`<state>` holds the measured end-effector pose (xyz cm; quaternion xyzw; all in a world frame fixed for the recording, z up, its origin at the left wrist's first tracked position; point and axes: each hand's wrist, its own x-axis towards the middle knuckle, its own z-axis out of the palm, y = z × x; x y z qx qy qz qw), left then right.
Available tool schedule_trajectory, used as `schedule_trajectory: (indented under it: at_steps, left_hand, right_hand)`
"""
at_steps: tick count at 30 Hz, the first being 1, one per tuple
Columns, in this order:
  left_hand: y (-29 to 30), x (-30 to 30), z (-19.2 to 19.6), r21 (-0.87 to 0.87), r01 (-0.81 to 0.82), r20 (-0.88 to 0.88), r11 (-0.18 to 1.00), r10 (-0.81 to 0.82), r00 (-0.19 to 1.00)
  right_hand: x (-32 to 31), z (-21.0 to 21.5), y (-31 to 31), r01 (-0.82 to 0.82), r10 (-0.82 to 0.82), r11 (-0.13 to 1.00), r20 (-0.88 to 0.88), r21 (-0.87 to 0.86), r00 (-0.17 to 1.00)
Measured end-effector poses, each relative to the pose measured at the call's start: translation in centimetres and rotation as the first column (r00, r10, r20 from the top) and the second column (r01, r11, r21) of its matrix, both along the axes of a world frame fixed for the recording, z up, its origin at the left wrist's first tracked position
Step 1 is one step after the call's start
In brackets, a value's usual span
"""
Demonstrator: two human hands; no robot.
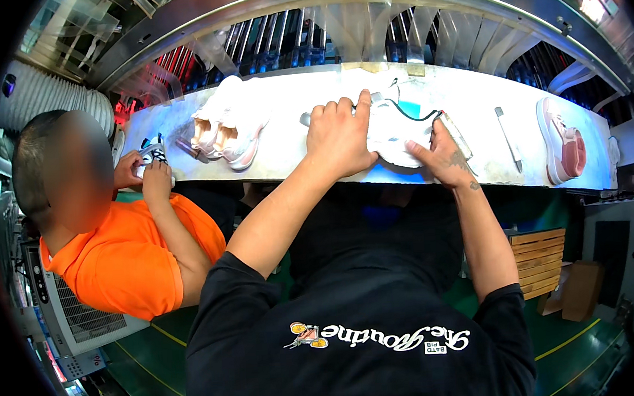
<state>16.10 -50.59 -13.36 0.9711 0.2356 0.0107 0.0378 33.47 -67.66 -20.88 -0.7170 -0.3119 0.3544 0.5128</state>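
A white shoe (pixel 394 131) with a dark line along its upper edge lies between my hands near the front edge of the white worktop. My left hand (pixel 338 135) grips its left end, fingers bent and the index finger pointing away from me. On the other end is my right hand (pixel 441 155), its thumb on the near side and its fingers curled round the far side. My palms hide both ends of the shoe. Beyond it sits a small turquoise patch (pixel 409 109). A slim white tool (pixel 508 139) with grey ends rests to the right.
A pale pair of shoes (pixel 235 134) stands left on the worktop (pixel 292 152). A pink and white shoe (pixel 562 143) is at the right. At far left, a co-worker in an orange shirt (pixel 128 260) handles another shoe (pixel 154 153). Clear plastic strips (pixel 365 32) hang behind, before rollers.
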Motion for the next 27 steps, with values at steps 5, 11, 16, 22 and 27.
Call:
schedule_trajectory:
  at_steps: [5, 11, 16, 22, 27]
  left_hand:
    - [-0.1, 0.2, -1.1, 0.061, 0.029, 0.082, 0.998, -0.034, 0.996]
    - [-0.9, 0.0, 0.4, -0.234, 0.272, 0.412, 0.933, -0.158, 0.897]
    - [-3.3, -1.7, -0.4, -0.432, 0.672, 0.755, 0.601, -0.166, 0.634]
    - [-3.5, -3.6, 0.4, -0.783, 0.616, 0.607, -0.082, 0.111, 0.787]
    - [-4.2, -3.1, 0.4, -0.796, 0.596, 0.574, -0.103, 0.18, 0.799]
  right_hand:
    - [-2.0, 1.6, 0.7, 0.082, -0.076, 0.996, 0.142, -0.035, 0.987]
    - [-0.5, 4.3, -3.1, 0.042, -0.047, 0.952, 0.009, 0.304, 0.999]
    - [-3.1, 7.5, -3.5, -0.181, 0.145, 0.915, 0.124, 0.36, 0.982]
    - [-3.5, 9.9, -3.0, -0.296, 0.296, 0.937, 0.028, 0.185, 0.955]
    - [-2.5, 12.1, -2.8, -0.433, 0.429, 0.897, 0.061, 0.088, 0.901]
